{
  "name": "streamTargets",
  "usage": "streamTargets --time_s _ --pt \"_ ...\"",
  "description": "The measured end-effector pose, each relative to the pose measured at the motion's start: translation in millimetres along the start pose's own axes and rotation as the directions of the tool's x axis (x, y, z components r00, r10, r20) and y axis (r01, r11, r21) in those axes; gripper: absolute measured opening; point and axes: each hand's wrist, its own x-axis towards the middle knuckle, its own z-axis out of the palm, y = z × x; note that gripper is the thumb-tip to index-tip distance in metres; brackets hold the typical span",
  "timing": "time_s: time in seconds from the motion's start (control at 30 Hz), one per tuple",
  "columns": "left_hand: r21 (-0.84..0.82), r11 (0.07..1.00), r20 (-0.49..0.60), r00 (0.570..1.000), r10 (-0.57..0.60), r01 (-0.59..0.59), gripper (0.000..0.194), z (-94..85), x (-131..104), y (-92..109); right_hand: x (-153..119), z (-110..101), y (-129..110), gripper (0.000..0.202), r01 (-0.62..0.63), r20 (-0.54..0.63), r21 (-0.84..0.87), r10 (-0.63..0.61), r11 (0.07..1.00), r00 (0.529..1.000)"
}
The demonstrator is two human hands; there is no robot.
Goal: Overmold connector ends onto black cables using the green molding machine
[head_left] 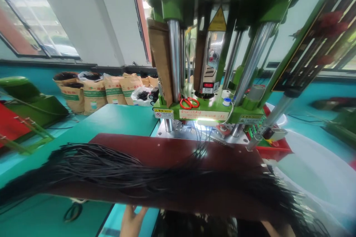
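A long bundle of black cables [155,177] lies across a dark red board [119,142] in front of a green press machine [222,113]. At the board's front edge, my left hand [132,220] shows with thumb and a finger apart, touching or very near the edge; the rest of it is cut off by the frame. Only a small part of my right hand [271,228] shows at the bottom right, under the board's edge, its fingers hidden. Several thin cables run from the press onto the bundle. Metallic ends fan out at the bundle's right end.
Red-handled scissors [189,103] and a blue-and-white spool [227,102] rest on the press. A green table [119,118] extends left. Paper sacks [94,94] stand behind it. To the right are a red bin [278,150] and a large white tub [319,166].
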Motion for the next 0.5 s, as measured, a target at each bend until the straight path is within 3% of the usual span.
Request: streamTargets --time_s 0.1,0.27,0.5 --pt "0.022 0.999 0.036 0.998 -0.047 0.046 0.068 -2.3 4.9 -9.8 5.9 -2.1 5.8 0.042 -0.024 0.038 -0.016 0.025 1.0 0.999" --pt "0.072 0.997 0.025 1.0 0.006 -0.008 0.067 -2.9 0.4 -8.5 3.6 -1.0 5.1 0.04 0.006 0.008 0.013 -0.006 1.0 1.0" --pt "0.148 0.982 0.094 0.986 -0.136 0.121 0.062 -13.2 18.2 -19.8 -3.2 2.5 1.4 0.044 -0.032 -0.005 0.076 0.032 0.997 0.999"
